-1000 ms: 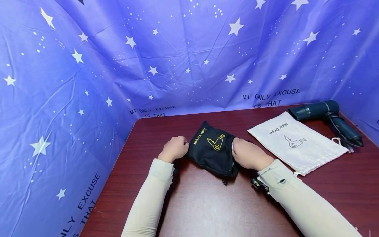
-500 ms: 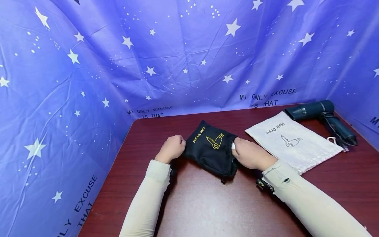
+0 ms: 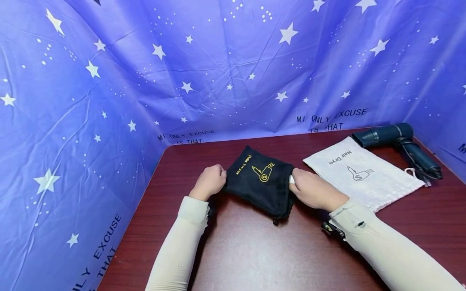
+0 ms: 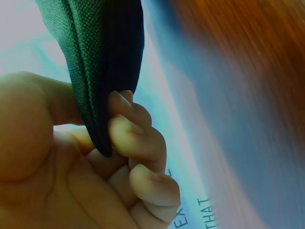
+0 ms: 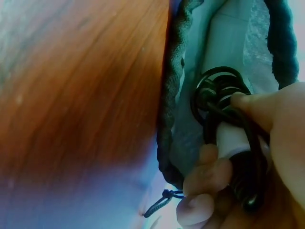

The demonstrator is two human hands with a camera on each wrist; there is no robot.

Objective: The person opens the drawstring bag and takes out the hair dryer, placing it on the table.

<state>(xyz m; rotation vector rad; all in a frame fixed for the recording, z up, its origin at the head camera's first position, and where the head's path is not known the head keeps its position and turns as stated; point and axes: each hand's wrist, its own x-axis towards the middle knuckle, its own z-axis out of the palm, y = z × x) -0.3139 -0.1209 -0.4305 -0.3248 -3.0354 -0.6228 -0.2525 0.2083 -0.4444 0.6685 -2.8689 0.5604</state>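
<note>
A black drawstring bag with a yellow hair dryer print lies slanted in the middle of the head view. My left hand pinches its closed bottom corner; the left wrist view shows the dark cloth between thumb and curled fingers. At the bag's mouth, my right hand grips the white handle of a hair dryer, wound with a black cord. The handle reaches into the bag between its gathered edges, and the rest of the dryer is hidden inside. A small cord loop hangs from the mouth.
To the right a white drawstring bag lies flat with its own hair dryer print. Behind it rests a dark green hair dryer with its cord wrapped by the handle. A starry blue curtain borders the reddish wooden table.
My right hand has shifted slightly right with the handle, showing a little more white at the mouth. My left hand has moved slightly left, and the bag looks flatter and more stretched.
</note>
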